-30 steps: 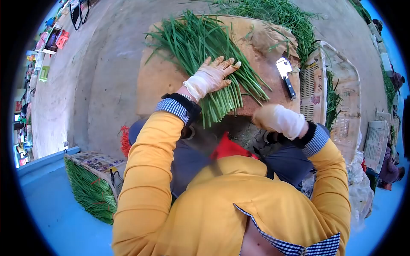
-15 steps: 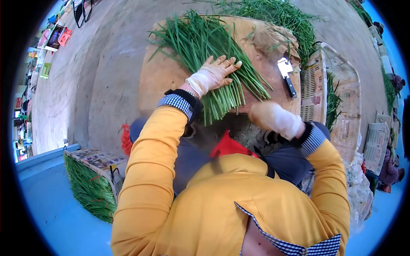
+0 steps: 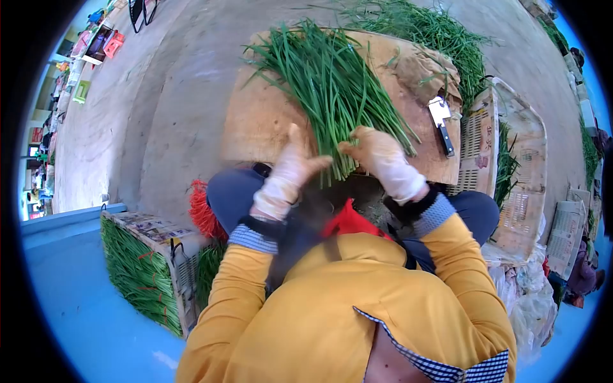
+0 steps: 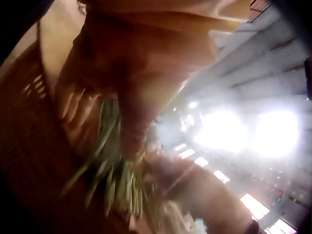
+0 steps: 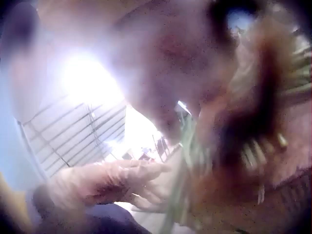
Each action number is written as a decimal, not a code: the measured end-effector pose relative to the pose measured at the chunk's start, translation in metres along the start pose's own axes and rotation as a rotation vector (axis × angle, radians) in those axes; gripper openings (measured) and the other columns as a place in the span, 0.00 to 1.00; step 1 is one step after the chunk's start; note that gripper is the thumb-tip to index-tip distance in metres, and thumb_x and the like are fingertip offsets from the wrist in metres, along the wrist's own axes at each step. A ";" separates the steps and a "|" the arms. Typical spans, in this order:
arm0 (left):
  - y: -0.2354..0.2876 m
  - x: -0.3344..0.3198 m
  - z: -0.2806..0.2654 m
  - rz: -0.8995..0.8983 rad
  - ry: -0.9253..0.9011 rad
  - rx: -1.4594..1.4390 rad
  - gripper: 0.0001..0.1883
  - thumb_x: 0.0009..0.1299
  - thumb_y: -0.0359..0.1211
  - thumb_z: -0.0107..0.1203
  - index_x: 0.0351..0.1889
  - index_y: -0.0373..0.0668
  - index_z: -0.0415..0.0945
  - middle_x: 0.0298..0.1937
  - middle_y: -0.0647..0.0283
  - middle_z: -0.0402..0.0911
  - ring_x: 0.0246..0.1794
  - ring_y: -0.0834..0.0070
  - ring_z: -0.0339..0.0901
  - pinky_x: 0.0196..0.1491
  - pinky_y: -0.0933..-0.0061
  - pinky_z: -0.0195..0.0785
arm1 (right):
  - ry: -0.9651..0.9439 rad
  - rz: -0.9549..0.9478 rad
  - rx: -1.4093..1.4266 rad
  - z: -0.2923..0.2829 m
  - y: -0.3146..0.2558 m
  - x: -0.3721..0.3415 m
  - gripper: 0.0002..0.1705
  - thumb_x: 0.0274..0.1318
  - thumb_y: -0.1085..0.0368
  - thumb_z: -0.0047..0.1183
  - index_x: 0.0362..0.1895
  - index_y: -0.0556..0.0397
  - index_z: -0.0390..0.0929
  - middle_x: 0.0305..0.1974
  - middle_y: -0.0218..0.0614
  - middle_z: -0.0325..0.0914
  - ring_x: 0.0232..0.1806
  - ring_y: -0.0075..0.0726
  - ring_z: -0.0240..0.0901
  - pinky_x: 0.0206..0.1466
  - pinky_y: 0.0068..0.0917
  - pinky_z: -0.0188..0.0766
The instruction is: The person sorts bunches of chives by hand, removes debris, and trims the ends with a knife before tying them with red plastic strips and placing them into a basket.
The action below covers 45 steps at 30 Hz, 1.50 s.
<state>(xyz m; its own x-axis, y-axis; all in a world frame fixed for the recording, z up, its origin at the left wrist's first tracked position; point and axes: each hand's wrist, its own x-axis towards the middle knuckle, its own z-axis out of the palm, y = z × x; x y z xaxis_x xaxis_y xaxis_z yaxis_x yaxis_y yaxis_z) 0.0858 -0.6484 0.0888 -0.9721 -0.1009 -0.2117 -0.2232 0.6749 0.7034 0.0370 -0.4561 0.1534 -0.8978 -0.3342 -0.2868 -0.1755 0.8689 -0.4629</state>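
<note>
Likely produce shed: greens (image 3: 338,83) on board (image 3: 262,131), bundles (image 3: 137,271) in crate (image 3: 182,277), loose heap (image 3: 431,33) on floor (image 3: 185,96), ribbed roof (image 4: 258,56).

- Grey concrete floor (image 3: 185,83) sweeping to the far side, and there's light catching it over on the left!
- Near left, a flat stretch of bright blue (image 3: 70,281); wall or floor, can't tell.
- Far left now, a black-framed chair (image 3: 139,13), a red stool-like piece (image 3: 114,45) beside it, a small green stool (image 3: 81,91) nearer!
- Overhead, grey ceiling (image 4: 234,58), two blazing patches of glare (image 4: 224,134).
- Dark parallel beams (image 5: 73,126) striping the pale roof!
</note>
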 end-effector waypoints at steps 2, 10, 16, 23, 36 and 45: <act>0.013 -0.003 0.015 0.052 -0.030 0.064 0.55 0.51 0.37 0.68 0.69 0.30 0.39 0.51 0.39 0.72 0.48 0.50 0.74 0.51 0.63 0.67 | 0.103 -0.051 0.081 0.039 0.003 0.015 0.25 0.51 0.46 0.54 0.39 0.56 0.76 0.33 0.52 0.78 0.36 0.55 0.75 0.41 0.42 0.71; 0.004 0.005 0.034 -0.261 -0.095 -0.813 0.41 0.58 0.18 0.55 0.69 0.52 0.51 0.43 0.65 0.76 0.35 0.80 0.74 0.27 0.80 0.73 | -0.040 0.260 0.977 0.043 0.036 0.030 0.12 0.52 0.61 0.57 0.32 0.57 0.72 0.29 0.33 0.75 0.28 0.22 0.70 0.31 0.23 0.68; 0.007 0.000 0.024 -0.179 -0.092 -0.752 0.37 0.59 0.20 0.58 0.67 0.44 0.55 0.41 0.66 0.76 0.31 0.80 0.74 0.28 0.81 0.72 | 0.002 0.168 1.059 0.020 0.049 0.030 0.08 0.55 0.65 0.53 0.34 0.57 0.70 0.29 0.36 0.77 0.24 0.25 0.70 0.29 0.23 0.68; -0.015 0.008 0.033 -0.217 -0.184 -0.815 0.33 0.60 0.21 0.57 0.64 0.42 0.59 0.39 0.67 0.77 0.31 0.83 0.73 0.28 0.82 0.70 | 0.693 -0.120 -0.196 0.026 0.036 0.015 0.12 0.53 0.63 0.52 0.38 0.56 0.73 0.30 0.46 0.77 0.29 0.51 0.74 0.33 0.38 0.71; 0.005 -0.005 0.028 -0.299 -0.040 -1.038 0.25 0.60 0.20 0.56 0.56 0.39 0.65 0.33 0.62 0.78 0.28 0.77 0.75 0.30 0.77 0.71 | 0.100 -0.192 0.000 0.072 -0.019 -0.007 0.12 0.48 0.68 0.55 0.39 0.51 0.72 0.36 0.46 0.74 0.39 0.51 0.74 0.39 0.41 0.71; -0.004 0.002 0.022 -0.301 -0.116 -1.101 0.21 0.63 0.27 0.57 0.55 0.41 0.67 0.38 0.66 0.75 0.35 0.77 0.75 0.38 0.77 0.72 | 0.250 -0.181 0.225 0.072 -0.002 -0.006 0.09 0.53 0.62 0.48 0.36 0.54 0.72 0.32 0.52 0.74 0.35 0.61 0.71 0.37 0.48 0.68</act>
<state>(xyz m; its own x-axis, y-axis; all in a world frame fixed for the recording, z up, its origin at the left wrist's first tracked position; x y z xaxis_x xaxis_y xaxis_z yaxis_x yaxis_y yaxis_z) 0.0865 -0.6354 0.0708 -0.8689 -0.0433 -0.4931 -0.4429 -0.3766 0.8136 0.0720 -0.4824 0.0961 -0.9361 -0.3513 0.0176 -0.2724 0.6924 -0.6681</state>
